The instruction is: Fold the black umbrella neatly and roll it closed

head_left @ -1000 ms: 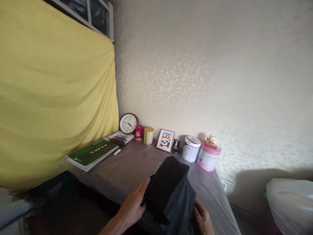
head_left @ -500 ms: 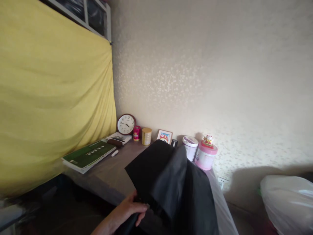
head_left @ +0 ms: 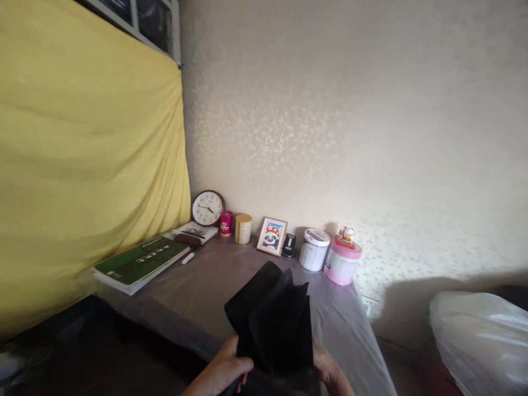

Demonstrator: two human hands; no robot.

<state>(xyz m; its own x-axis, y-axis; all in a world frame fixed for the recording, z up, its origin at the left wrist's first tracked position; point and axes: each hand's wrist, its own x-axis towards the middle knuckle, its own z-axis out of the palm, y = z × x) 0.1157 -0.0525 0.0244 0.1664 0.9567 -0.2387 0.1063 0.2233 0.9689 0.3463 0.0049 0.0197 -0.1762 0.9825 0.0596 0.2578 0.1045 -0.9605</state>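
Head view shows black fabric (head_left: 274,324), bunched in loose, pointed folds, held up between two hands before the near part of the grey-covered worktop (head_left: 214,291). The left hand (head_left: 226,366) grasps its lower left side, thumb laid across a dark, handle-like part; the right hand (head_left: 328,366) is against the lower right edge, its fingers mostly hidden, so whether it grips cannot be told. Beyond the folds, a framed panda picture (head_left: 271,236) leans back, with a small black object (head_left: 289,246) just beside it. To the right stand a purple-lidded white tub (head_left: 314,253) and a pink-lidded tub (head_left: 342,267), the latter carrying a figurine (head_left: 346,235). Leftward are a yellow-lidded can (head_left: 243,230), a pink can (head_left: 226,224) and a round clock (head_left: 208,208). A green book (head_left: 142,258) lies near the left edge, a small white object (head_left: 187,258) beside it. Yellow cloth (head_left: 91,154) hangs at left; a whitish plastic bag (head_left: 482,335) sits well apart at right.
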